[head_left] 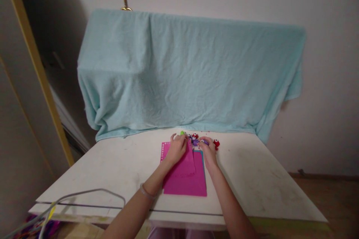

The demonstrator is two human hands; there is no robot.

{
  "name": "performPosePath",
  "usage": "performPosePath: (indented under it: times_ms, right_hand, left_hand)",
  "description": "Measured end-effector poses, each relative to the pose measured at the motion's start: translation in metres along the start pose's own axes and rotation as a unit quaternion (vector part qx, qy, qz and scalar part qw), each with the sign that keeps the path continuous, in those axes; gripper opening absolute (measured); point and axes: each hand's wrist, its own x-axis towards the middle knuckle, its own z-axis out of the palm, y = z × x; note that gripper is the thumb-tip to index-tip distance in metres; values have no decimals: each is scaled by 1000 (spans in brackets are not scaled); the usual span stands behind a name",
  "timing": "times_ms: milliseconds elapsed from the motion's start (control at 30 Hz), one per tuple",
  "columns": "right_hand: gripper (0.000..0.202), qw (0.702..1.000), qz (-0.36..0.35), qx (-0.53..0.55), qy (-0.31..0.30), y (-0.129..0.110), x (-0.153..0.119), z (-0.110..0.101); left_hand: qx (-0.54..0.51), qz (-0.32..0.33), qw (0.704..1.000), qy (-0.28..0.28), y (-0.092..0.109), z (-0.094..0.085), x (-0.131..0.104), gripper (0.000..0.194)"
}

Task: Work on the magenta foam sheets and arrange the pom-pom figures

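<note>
Pink sheets [185,185] lie on the white table, the upper one with a row of holes along its left and top edges. My left hand [177,148] rests over the upper sheet near its top right, fingers bent; what its fingertips hold, if anything, is too small to name. Beyond the sheets sit several small figures with white eyes, among them a purple one [195,142] and a red one [216,143]. My right hand [208,150] has its fingers closed round another purple figure [204,142]. A teal edge [202,154] shows beside the lower sheet.
A pale blue cloth [196,74] hangs behind the white table [252,179]. A grey cable [92,191] loops over the table's front left. A small green item [182,133] sits just past my left hand. A yellow-edged panel stands at the far left.
</note>
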Motion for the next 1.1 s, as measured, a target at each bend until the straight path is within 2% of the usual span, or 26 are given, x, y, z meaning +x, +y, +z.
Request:
performPosePath:
  times_ms: [100, 333, 533, 633, 700, 833, 933, 1100]
  right_hand:
    - [25, 998, -39, -56, 5, -6, -4, 1]
    - [34, 995, -10, -94, -29, -20, -14, 3]
    - [29, 990, -26, -135, -26, -16, -11, 1]
    - [23, 980, -65, -189, -24, -12, -8, -1]
    - [19, 960, -118, -255, -15, -9, -6, -4]
    - [24, 895, -201, -397, -7, -4, -5, -10]
    - [31, 862, -200, -465, -7, -3, -7, -12]
    - [27, 809, -181, -558, 7, -7, -11, -12]
  left_hand:
    - [4, -1, 1000, 1, 0, 0, 0, 19]
    - [17, -2, 1000, -2, -1, 2, 1, 19]
    - [29, -1, 1000, -2, -1, 2, 1, 19]
    - [24, 1, 1000, 0, -1, 2, 0, 19]
    - [21, 0, 1000, -1, -1, 2, 0, 19]
    - [19, -2, 1000, -6, 0, 0, 0, 19]
    - [19, -1, 1000, -9, 0, -1, 0, 19]
    - [15, -3, 1000, -5, 0, 0, 0, 19]
